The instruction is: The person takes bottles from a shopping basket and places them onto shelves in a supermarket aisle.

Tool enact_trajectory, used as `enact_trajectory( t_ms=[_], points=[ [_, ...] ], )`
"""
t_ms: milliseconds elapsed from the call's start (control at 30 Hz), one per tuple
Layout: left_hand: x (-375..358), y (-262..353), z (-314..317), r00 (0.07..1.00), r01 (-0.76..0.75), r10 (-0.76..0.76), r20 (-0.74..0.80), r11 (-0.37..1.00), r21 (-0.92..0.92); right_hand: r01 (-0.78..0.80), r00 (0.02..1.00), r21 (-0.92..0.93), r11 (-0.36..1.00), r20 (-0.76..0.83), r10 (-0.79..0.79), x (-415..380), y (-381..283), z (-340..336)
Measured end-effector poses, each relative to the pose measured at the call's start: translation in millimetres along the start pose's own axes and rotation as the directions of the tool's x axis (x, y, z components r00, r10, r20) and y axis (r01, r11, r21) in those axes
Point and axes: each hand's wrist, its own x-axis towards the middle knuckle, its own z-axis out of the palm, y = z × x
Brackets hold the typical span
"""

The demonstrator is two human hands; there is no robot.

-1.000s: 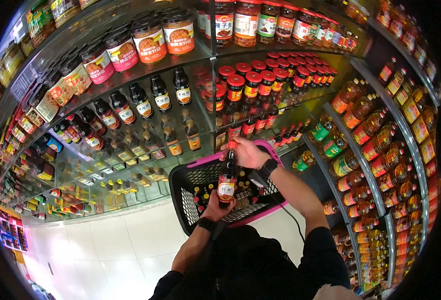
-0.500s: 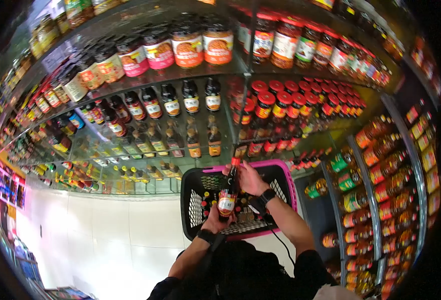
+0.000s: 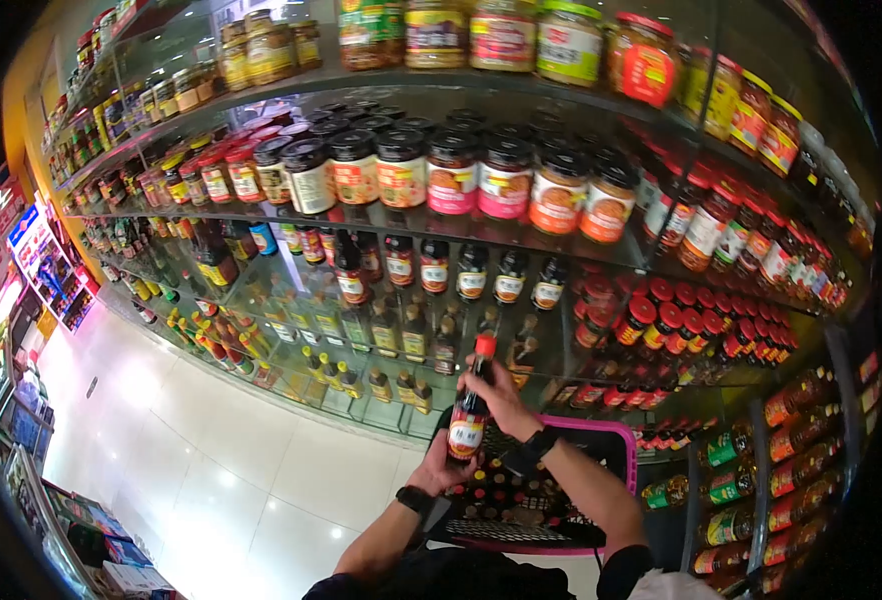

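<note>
A dark sauce bottle [image 3: 467, 425] with a red cap and a pale label stands tilted between my hands. The fingers of my left hand [image 3: 445, 468] are wrapped round its base. Near its neck, my right hand [image 3: 502, 401] grips the upper part. Both wrists wear black bands. Beneath and to the right of the bottle is a black basket with a pink rim [image 3: 629, 452], which holds several dark bottles with coloured caps.
Glass shelves [image 3: 361, 85] of jars and bottles curve across the front. Oil bottles [image 3: 796, 470] lie stacked on racks at the right. Pale floor tiles [image 3: 251, 470] spread out at the left, beside a display of packages [image 3: 91, 525].
The view has turned left and upward, so shelves and basket appear further right and lower. The bottle is still in both hands, now more to the left of the basket.
</note>
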Motion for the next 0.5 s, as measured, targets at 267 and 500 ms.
enact_trajectory(
  t_ms=[267,500],
  points=[
    [-38.6,130.3,86.1,0.931,-0.364,0.358,0.078,0.928,0.085,0.324,0.932,-0.119,0.939,-0.130,-0.338,140.8,-50.9,71.5],
    [-64.8,200.1,110.6,0.890,-0.456,0.456,0.023,0.889,0.034,0.420,0.862,-0.304,0.855,-0.161,-0.481,225.1,-39.2,96.8]
  ],
)
